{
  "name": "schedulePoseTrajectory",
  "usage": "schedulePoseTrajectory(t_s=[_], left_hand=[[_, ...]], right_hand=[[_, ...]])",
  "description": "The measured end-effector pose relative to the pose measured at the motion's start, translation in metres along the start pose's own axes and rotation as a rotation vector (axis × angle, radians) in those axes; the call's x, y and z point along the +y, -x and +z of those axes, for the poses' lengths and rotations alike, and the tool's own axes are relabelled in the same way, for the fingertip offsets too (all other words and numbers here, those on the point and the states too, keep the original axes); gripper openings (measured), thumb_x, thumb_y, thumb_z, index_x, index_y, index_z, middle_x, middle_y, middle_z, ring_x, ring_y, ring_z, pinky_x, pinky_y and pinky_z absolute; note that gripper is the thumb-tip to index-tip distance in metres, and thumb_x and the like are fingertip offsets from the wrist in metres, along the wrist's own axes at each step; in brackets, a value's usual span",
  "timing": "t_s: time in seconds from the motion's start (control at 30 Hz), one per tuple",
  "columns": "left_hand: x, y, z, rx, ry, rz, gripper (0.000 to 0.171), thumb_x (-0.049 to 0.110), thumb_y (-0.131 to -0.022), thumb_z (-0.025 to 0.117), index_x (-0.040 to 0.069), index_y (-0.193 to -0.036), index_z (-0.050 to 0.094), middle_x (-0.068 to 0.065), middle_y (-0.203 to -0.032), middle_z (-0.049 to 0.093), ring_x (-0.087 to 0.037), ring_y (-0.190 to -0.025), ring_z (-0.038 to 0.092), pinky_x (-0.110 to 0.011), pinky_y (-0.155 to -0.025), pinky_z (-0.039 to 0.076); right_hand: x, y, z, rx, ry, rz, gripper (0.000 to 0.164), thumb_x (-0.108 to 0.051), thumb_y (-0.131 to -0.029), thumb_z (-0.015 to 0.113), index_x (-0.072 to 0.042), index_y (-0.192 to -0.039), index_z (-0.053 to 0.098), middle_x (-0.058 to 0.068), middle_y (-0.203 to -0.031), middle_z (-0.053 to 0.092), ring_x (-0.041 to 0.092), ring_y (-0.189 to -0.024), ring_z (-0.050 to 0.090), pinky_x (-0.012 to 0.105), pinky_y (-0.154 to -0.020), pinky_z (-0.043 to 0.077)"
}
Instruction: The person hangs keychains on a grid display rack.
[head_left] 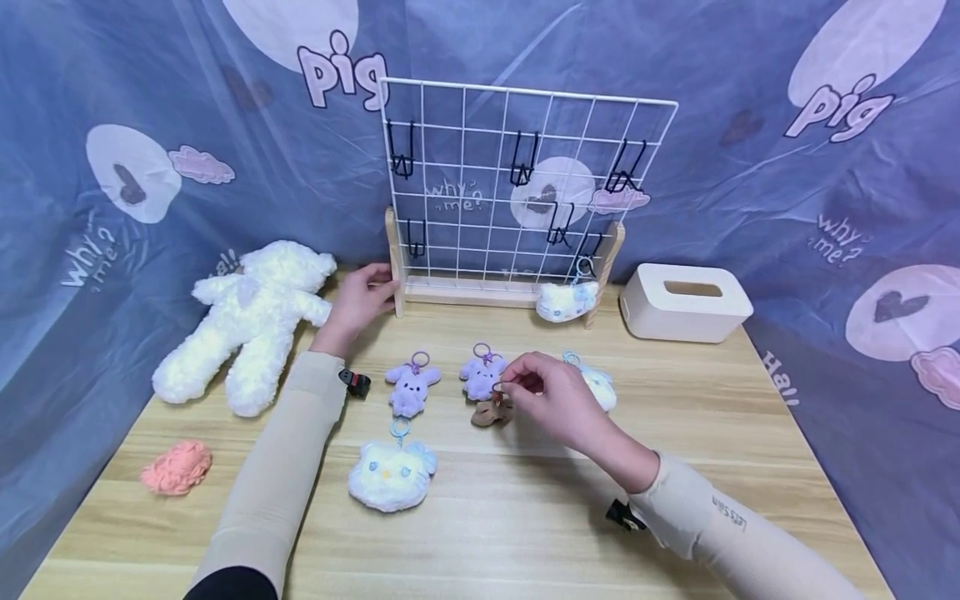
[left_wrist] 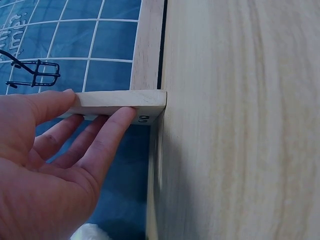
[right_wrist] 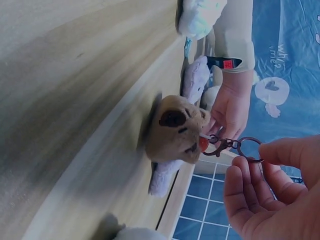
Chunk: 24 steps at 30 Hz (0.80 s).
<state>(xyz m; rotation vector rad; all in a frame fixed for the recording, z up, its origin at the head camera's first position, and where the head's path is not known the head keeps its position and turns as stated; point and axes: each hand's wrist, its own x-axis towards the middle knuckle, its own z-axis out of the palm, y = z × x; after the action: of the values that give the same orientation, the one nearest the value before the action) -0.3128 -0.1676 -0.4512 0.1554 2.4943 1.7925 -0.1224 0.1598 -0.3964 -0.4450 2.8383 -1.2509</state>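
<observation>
My right hand [head_left: 561, 402] pinches the metal key ring [right_wrist: 249, 149] of a brown plush keychain between thumb and fingertips. The brown plush [right_wrist: 172, 132] hangs from that ring by a dark clasp, low over the table, and overlaps a purple plush keychain [head_left: 480, 375] in the head view. At the rack's left end, my left hand [head_left: 360, 302] holds the wooden side post [left_wrist: 120, 100], thumb on one face and fingers on the other. White wire grid panel [head_left: 491, 200] rises from the wooden base, with several black hooks on it.
A white cat plush keychain [head_left: 564, 302] hangs at the rack's lower right. Another purple plush [head_left: 410, 392], a white cat plush [head_left: 392, 479] and a white-blue plush [head_left: 600, 387] lie on the table. A teddy bear [head_left: 251, 321], pink bundle [head_left: 177, 468] and tissue box [head_left: 686, 304] stand around.
</observation>
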Motion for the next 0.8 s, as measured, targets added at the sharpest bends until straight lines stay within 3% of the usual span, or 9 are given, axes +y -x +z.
schedulePoseTrajectory(t_s=[0.8], left_hand=[[-0.001, 0.0, -0.001, -0.002, -0.001, 0.004, 0.051, 0.011, -0.115, 0.063, -0.007, -0.161, 0.051, -0.032, -0.153, 0.06, -0.049, -0.135, 0.068, -0.046, -0.108, 0.069]], right_hand=[[-0.003, -0.01, -0.033, 0.085, 0.035, 0.003, 0.003, -0.01, -0.103, 0.078, -0.01, -0.105, 0.08, 0.003, -0.095, 0.079, 0.015, -0.086, 0.068, 0.022, -0.077, 0.058]])
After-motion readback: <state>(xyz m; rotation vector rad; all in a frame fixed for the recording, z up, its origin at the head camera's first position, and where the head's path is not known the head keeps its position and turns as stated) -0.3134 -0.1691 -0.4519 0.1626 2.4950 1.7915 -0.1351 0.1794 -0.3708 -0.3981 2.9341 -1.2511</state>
